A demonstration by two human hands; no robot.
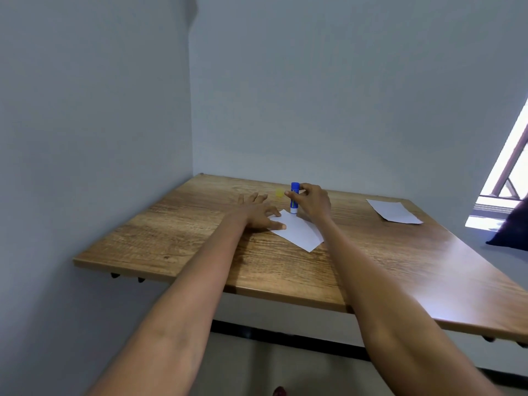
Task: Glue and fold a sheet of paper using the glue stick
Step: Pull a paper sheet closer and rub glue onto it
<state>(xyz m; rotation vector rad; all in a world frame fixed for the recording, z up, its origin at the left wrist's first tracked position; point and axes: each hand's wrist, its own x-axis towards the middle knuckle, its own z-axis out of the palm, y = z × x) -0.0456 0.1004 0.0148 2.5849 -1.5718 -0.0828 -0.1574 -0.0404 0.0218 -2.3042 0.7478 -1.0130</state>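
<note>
A white sheet of paper (300, 232) lies on the wooden table (371, 267), slightly skewed. My left hand (257, 210) rests flat on the table with straight fingers, its thumb and forefinger pressing the sheet's left corner. My right hand (311, 202) grips a blue glue stick (294, 197) that stands upright, its white lower end touching the paper's far edge. A small yellow cap (279, 193) lies on the table just left of the stick.
A second white sheet (394, 211) lies at the table's far right. Walls close off the left and back sides. A window (503, 181) and a dark object (511, 227) are at the right edge.
</note>
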